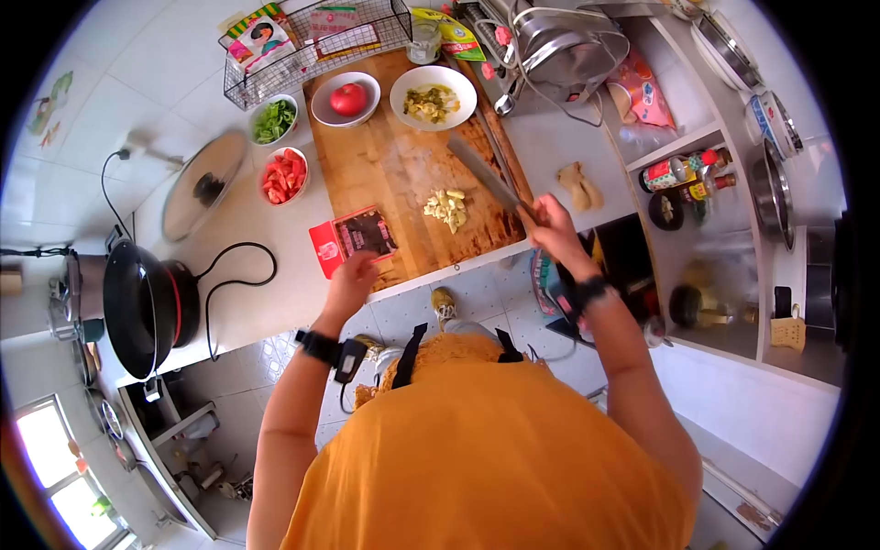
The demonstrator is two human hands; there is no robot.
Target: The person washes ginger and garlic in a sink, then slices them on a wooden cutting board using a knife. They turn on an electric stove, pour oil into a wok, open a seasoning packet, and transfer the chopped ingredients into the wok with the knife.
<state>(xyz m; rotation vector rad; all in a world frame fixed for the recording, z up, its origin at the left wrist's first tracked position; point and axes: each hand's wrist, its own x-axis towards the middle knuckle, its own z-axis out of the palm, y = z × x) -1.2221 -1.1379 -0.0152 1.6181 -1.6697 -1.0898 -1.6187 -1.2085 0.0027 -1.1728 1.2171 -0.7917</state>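
Observation:
My right hand is closed round the wooden handle of a kitchen knife. Its broad blade points up and left over the right side of the wooden cutting board. Left of the blade's lower end, a small pile of chopped pale garlic lies on the board. At the board's near left corner is a red packet with a dark printed panel. My left hand is at its lower edge, fingers drawn together on it; the fingertips are partly hidden.
Bowls hold a whole tomato, a chopped yellow-green mix, cut tomato and chopped greens. A glass lid and a black wok stand left. Behind is a wire basket; bottles fill shelves at right.

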